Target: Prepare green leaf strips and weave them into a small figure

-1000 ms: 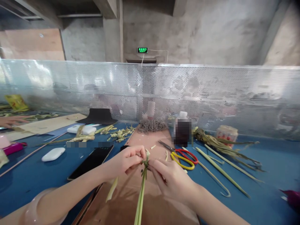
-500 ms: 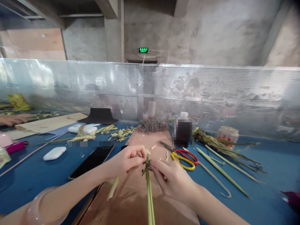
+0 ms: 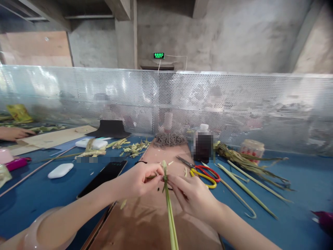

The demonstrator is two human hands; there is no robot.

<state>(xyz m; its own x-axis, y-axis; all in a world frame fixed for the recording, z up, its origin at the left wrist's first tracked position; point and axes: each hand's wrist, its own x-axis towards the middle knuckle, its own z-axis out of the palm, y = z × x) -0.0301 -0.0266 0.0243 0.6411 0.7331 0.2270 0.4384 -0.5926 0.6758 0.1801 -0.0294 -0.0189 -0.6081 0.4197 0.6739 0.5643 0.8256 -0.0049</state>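
Between my hands is a bundle of green leaf strips (image 3: 170,211), knotted near its upper end, its long tails running down toward me. My left hand (image 3: 145,177) pinches the knot from the left, thumb and fingers pressed together. From the other side my right hand (image 3: 191,191) closes its thumb and fingertips on the same knot. A pale, short tip (image 3: 164,166) of the bundle sticks up above the fingers. Red-and-yellow-handled scissors (image 3: 205,175) lie just beyond my right hand, blades parted. The fingertips partly cover the knot.
A brown board (image 3: 145,222) lies under my hands on the blue table (image 3: 299,173). Around it are a dark phone (image 3: 104,177), a white case (image 3: 60,171), loose green stalks (image 3: 247,191), a dark-filled bottle (image 3: 203,146) and a heap of grey cord (image 3: 170,139). Another person's hand (image 3: 15,133) rests far left.
The leaf strips' lower tails have swung to the right, and the knot has shifted slightly right. My left fingers have curled differently around it. The other person's hand has moved slightly.
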